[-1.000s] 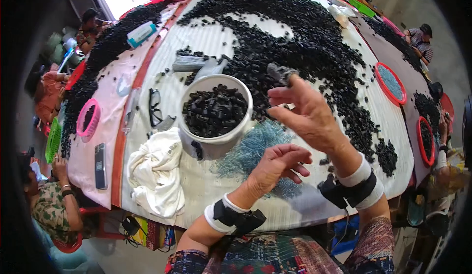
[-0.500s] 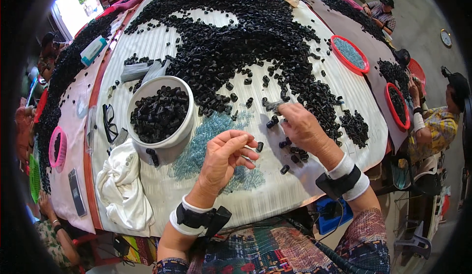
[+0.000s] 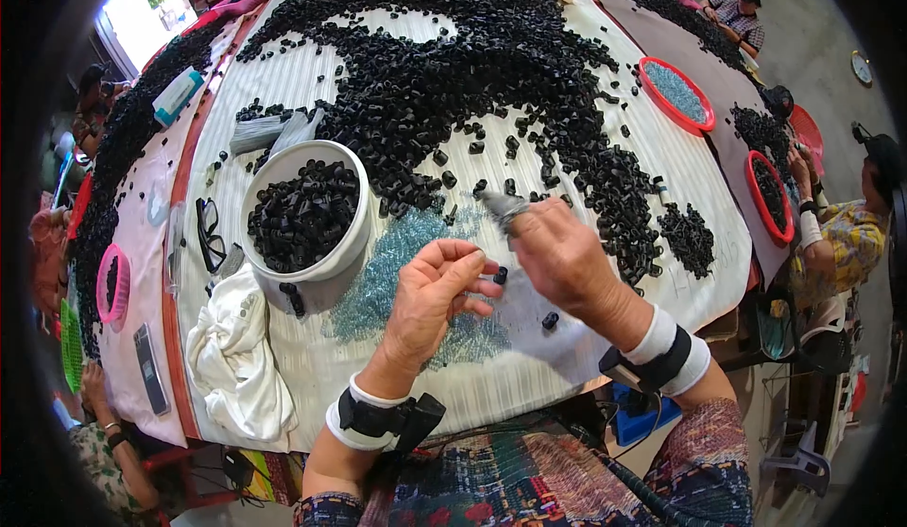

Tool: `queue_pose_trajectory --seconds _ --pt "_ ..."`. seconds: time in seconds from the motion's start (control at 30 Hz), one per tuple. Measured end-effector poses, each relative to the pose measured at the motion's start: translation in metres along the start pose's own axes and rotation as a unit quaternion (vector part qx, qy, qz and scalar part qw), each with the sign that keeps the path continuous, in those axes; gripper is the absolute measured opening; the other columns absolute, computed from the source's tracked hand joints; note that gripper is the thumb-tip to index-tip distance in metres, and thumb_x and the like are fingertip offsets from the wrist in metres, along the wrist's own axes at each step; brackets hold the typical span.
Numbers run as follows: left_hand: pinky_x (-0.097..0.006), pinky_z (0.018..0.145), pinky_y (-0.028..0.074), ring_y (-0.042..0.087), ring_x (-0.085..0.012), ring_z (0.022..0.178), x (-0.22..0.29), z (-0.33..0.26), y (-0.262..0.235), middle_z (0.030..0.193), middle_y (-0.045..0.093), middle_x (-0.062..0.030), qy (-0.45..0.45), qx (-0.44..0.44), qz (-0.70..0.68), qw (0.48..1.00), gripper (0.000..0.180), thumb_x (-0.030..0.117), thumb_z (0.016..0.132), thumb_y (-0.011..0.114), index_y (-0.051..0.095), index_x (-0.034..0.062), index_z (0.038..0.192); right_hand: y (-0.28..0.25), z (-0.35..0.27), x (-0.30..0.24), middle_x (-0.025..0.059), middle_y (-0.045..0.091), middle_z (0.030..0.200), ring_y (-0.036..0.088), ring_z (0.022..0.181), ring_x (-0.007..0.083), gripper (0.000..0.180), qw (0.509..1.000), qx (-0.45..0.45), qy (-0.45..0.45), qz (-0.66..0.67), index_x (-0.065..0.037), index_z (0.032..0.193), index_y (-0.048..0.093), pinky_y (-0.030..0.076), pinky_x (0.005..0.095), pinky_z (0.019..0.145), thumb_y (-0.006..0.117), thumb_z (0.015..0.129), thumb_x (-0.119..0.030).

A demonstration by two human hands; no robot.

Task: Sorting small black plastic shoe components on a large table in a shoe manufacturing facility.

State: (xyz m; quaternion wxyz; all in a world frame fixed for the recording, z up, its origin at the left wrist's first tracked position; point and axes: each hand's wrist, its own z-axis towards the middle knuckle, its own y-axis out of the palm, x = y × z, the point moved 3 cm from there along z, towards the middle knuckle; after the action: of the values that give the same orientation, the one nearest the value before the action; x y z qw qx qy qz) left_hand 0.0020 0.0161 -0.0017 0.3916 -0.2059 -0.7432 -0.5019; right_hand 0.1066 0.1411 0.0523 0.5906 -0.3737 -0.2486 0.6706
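My left hand is raised over the table, thumb and fingertips pinched together. Whatever it holds is too small to make out; a small black cylindrical part shows right by its fingertips. Just to the right, my right hand is closed round a bundle of thin grey strands, whose ends stick out toward the upper left. Below and behind my left hand spreads a heap of small clear bluish pieces. A loose black part lies below my right hand.
A white bucket full of black parts stands on the left, near eyeglasses and a white cloth. Beyond lies a large pile of black parts. A red tray holds bluish pieces. Other people work along both sides.
My right hand, with the grey bundle, has moved left and closer to my left hand, covering several black parts beneath it. My left hand has barely shifted.
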Motion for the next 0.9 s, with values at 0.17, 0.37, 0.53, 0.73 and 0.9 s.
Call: queue_pose_trajectory --seconds 0.17,0.37,0.53,0.73,0.9 --pt "-0.026 0.062 0.057 0.066 -0.0149 0.080 -0.002 0.004 0.001 0.093 0.065 -0.0089 0.083 -0.008 -0.053 0.995 0.019 0.015 0.088 0.063 0.059 -0.0002 0.100 -0.001 0.010 -0.038 0.0117 0.058 0.088 0.058 0.079 0.0279 0.035 0.997 -0.002 -0.071 0.014 0.000 0.107 0.058 0.051 0.0350 0.069 0.061 0.072 -0.006" --pt "-0.026 0.064 0.058 0.067 -0.0169 0.080 0.003 0.002 -0.003 0.093 0.066 -0.0094 0.051 0.004 -0.062 0.997 0.016 0.008 0.088 0.062 0.059 -0.0004 0.101 -0.008 0.005 -0.031 0.0149 0.060 0.090 0.059 0.081 0.0300 0.041 0.981 -0.009 0.026 0.190 0.003 0.111 0.055 0.050 0.0364 0.071 0.062 0.071 0.003" --pt "-0.027 0.062 0.058 0.068 -0.0193 0.078 0.002 0.005 -0.007 0.092 0.065 -0.0111 0.062 0.014 -0.096 0.993 0.018 0.004 0.088 0.059 0.058 -0.0017 0.104 0.007 -0.020 -0.010 0.0149 0.057 0.083 0.056 0.083 0.0337 0.027 0.982 -0.064 0.078 0.161 0.001 0.098 0.052 0.049 0.0400 0.070 0.059 0.072 0.004" --pt "-0.027 0.063 0.058 0.067 -0.0178 0.079 0.005 0.004 -0.009 0.095 0.065 -0.0111 0.060 0.022 -0.076 0.995 0.023 0.005 0.089 0.057 0.058 -0.0011 0.111 0.004 -0.044 -0.003 0.0046 0.058 0.078 0.057 0.084 0.0243 0.017 0.992 -0.118 -0.015 -0.036 -0.007 0.085 0.056 0.046 0.0374 0.070 0.063 0.069 -0.005" --pt "-0.025 0.062 0.057 0.065 -0.0155 0.078 0.005 0.002 -0.007 0.095 0.064 -0.0106 0.073 0.028 -0.050 0.996 0.025 0.004 0.089 0.057 0.057 -0.0012 0.113 0.004 -0.039 -0.004 0.0054 0.059 0.081 0.057 0.082 0.0252 0.020 0.994 -0.104 0.020 -0.003 -0.006 0.088 0.057 0.047 0.0367 0.068 0.061 0.069 -0.002"
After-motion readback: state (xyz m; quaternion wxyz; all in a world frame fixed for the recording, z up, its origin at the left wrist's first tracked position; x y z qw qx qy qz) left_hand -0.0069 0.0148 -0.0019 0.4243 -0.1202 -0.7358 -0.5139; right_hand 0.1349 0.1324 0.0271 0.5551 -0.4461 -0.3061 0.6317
